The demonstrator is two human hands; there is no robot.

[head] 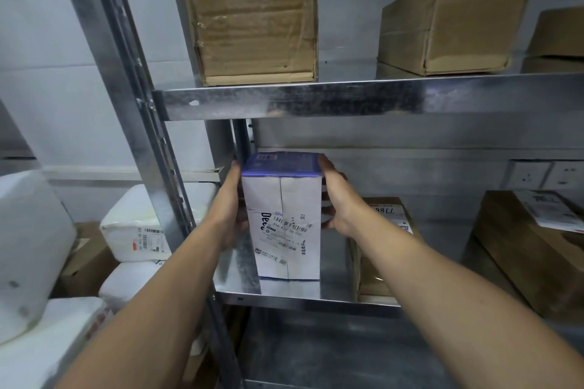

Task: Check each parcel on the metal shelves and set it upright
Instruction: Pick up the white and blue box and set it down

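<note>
A white parcel box with a purple top stands upright on the lower metal shelf, its shipping label facing me. My left hand lies flat against its left side. My right hand presses its right side, thumb up near the top edge, fingers behind the box. On the upper shelf a tall brown carton stands upright and another brown carton lies at an angle.
A flat brown parcel with a label lies just right of my right hand; a larger brown box sits further right. White wrapped parcels are stacked left of the shelf upright. Wall sockets are behind.
</note>
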